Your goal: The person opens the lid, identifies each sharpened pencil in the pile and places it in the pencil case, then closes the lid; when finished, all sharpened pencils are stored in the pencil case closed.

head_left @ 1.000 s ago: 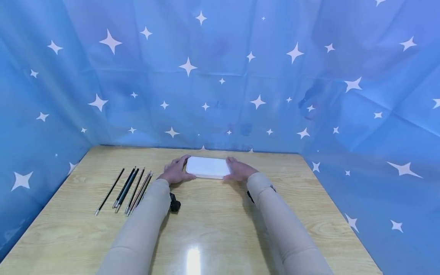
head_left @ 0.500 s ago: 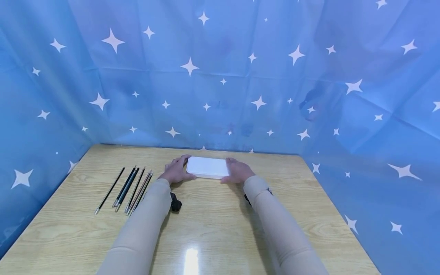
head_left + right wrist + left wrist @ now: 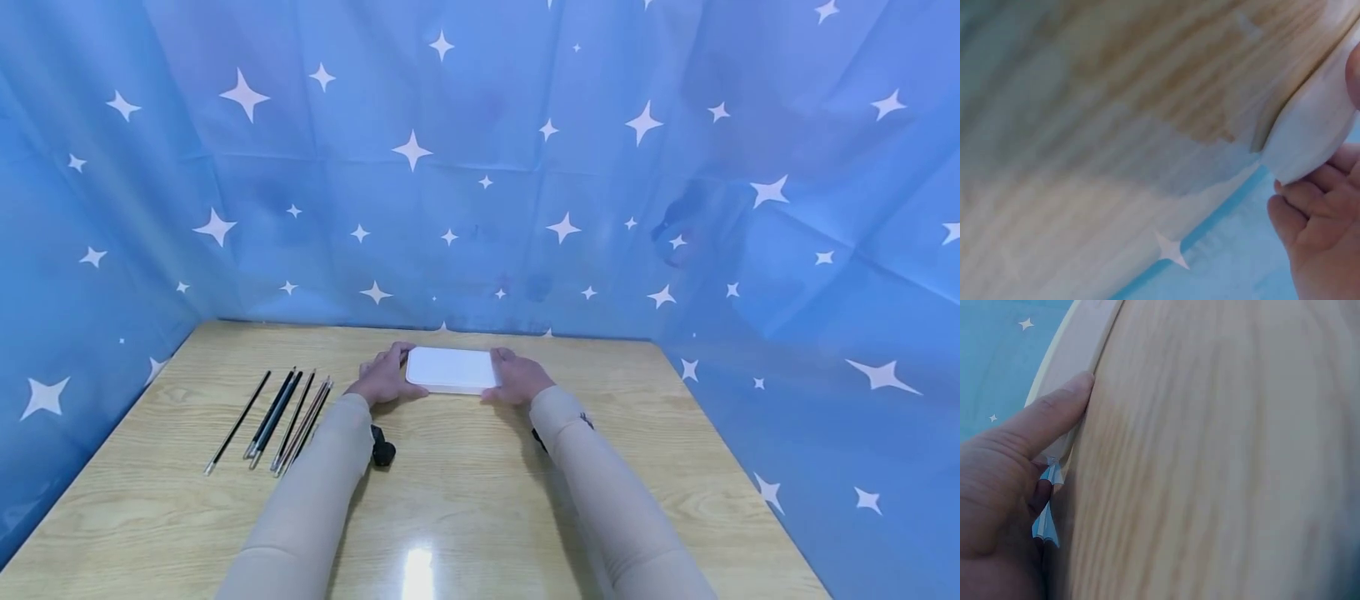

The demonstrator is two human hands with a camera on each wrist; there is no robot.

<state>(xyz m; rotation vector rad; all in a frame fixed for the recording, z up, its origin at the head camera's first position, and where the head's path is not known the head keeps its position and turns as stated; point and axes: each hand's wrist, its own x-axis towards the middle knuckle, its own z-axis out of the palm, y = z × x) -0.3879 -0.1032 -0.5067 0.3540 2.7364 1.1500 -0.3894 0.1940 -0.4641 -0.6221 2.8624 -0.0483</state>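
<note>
A flat white box [image 3: 452, 369] with rounded corners lies near the table's back edge, in the middle of the head view. My left hand [image 3: 385, 377] grips its left end, thumb at the front side and fingers towards the back. At the right end my right hand [image 3: 516, 377] holds it in the same way. In the left wrist view the thumb [image 3: 1054, 419] presses along the box's side [image 3: 1075, 356]. The right wrist view shows curled fingers [image 3: 1316, 206] by the white box end [image 3: 1310, 137]. What the box contains is hidden.
Several dark and brown pencils [image 3: 279, 417] lie side by side on the wooden table [image 3: 465, 500], left of my left forearm. One pencil [image 3: 238, 422] lies a little apart. A blue curtain with white stars [image 3: 480, 167] hangs behind the table and along both sides.
My right hand has shifted very slightly to the left along the box's end. The box, left hand and pencils keep their places; the head view tilts a little.
</note>
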